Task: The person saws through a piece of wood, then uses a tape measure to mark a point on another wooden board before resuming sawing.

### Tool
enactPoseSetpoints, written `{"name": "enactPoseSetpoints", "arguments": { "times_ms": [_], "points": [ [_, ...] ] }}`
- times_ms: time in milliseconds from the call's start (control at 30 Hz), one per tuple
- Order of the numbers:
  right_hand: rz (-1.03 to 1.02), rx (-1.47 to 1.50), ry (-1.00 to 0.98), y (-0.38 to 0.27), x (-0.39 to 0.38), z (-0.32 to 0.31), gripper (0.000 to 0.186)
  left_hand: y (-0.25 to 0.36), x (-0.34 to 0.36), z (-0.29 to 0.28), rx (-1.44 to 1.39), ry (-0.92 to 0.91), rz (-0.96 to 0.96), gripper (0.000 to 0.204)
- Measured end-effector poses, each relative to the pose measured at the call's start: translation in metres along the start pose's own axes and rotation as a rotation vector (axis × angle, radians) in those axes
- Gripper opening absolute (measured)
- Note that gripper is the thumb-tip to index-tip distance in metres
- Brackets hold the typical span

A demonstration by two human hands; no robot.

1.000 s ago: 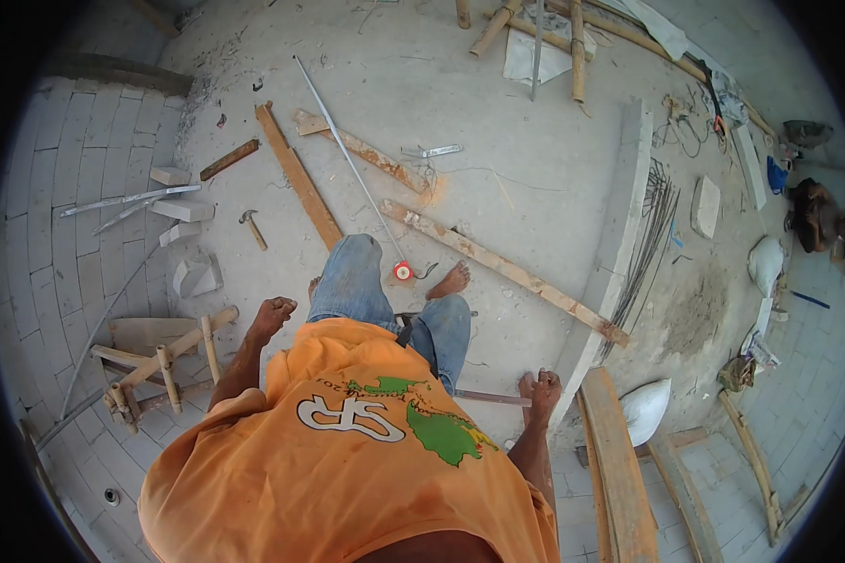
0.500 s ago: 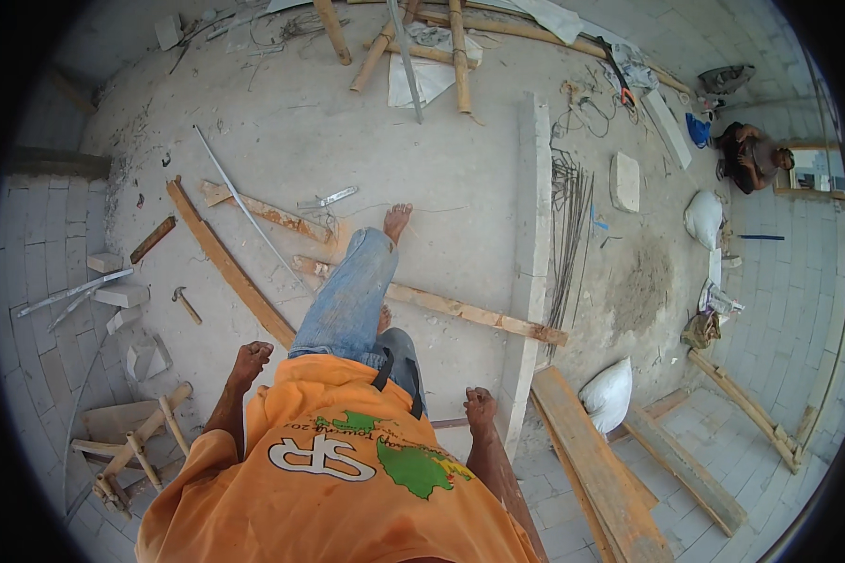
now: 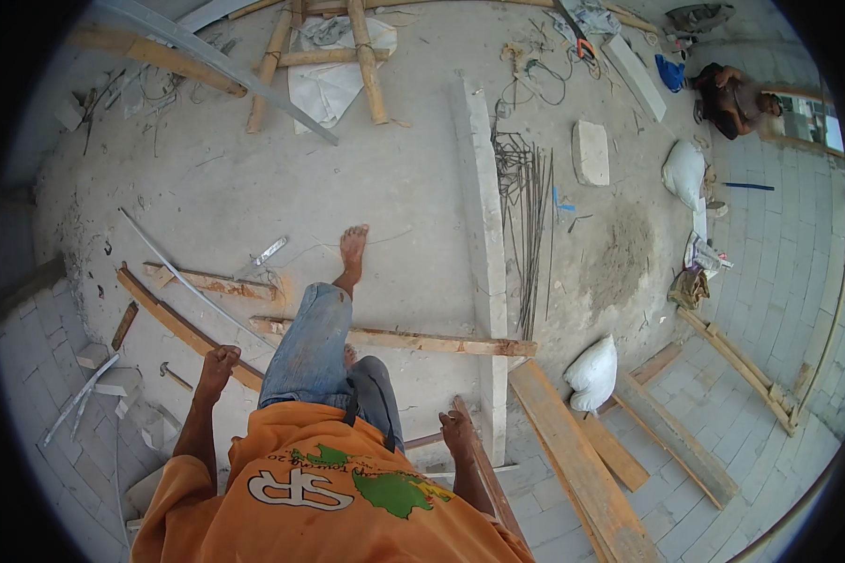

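Two bare hands hang wide of the body, and from my distant seat I read the moment as a stride across the floor rather than close handwork: one bare foot (image 3: 352, 246) is set well ahead in the head view, and the jeans leg (image 3: 308, 330) behind it overlaps the scarred timber (image 3: 413, 341). As I judge it, any further step calls for clear footing past that timber and past the thin metal strip (image 3: 192, 277) to the left of the leg.

Now the grip. I see the left hand (image 3: 218, 369) with its fingers curled in toward the palm, overlapping the near part of the long brown plank (image 3: 174, 324); I cannot tell whether it touches the wood or only hangs above it, nor whether the fingers close on anything. A hammer (image 3: 174, 376) lies on the floor just to its left.

The right hand (image 3: 458, 433) is bent at the fingers beside the upper end of a reddish-brown strip (image 3: 485, 462), which slants along the forearm. Hand and strip meet in my view, but whether the fingers clamp it or merely pass in front, I cannot tell.

Just beyond that hand runs the low pale ledge (image 3: 486, 235), with thin dark rods (image 3: 528, 253) along its far side and wide boards (image 3: 587, 469) to the right.
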State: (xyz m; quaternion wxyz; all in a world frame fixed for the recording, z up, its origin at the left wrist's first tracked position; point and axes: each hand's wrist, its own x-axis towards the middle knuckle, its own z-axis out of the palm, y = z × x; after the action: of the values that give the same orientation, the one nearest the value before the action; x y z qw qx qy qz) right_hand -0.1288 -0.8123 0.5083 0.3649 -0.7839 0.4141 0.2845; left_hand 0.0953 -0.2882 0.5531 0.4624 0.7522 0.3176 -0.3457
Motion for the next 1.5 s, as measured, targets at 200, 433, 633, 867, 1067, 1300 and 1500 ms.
{"name": "enactPoseSetpoints", "arguments": {
  "times_ms": [200, 433, 633, 867, 1067, 1300, 1500],
  "points": [
    [0.016, 0.337, 0.059, -0.069, 0.043, -0.031, 0.035, 0.136, 0.052, -0.004, 0.042, -0.068, 0.059, 0.021],
    [0.133, 0.288, 0.022, -0.052, 0.071, -0.037, 0.033, 0.230, 0.077, 0.029, 0.068, -0.040, 0.059, 0.019],
    [0.150, 0.120, -0.032, -0.082, 0.130, -0.079, 0.047, 0.227, 0.078, 0.049, 0.076, 0.011, 0.081, 0.022],
    [-0.137, 0.221, 0.050, -0.129, 0.293, -0.169, 0.021, 0.250, 0.059, 0.106, 0.021, 0.049, -0.006, 0.040],
    [-0.270, 0.286, -0.097, -0.212, 0.358, -0.289, 0.020, 0.315, 0.019, 0.177, 0.010, 0.112, 0.126, 0.031],
    [-0.197, -0.008, -0.222, -0.242, 0.411, -0.320, 0.028, 0.293, -0.021, 0.219, -0.148, 0.255, -0.058, 0.034],
    [-0.284, -0.058, -0.350, -0.301, 0.425, -0.329, 0.030, 0.248, -0.050, 0.254, -0.170, 0.349, -0.092, 0.033]
  ]
}}
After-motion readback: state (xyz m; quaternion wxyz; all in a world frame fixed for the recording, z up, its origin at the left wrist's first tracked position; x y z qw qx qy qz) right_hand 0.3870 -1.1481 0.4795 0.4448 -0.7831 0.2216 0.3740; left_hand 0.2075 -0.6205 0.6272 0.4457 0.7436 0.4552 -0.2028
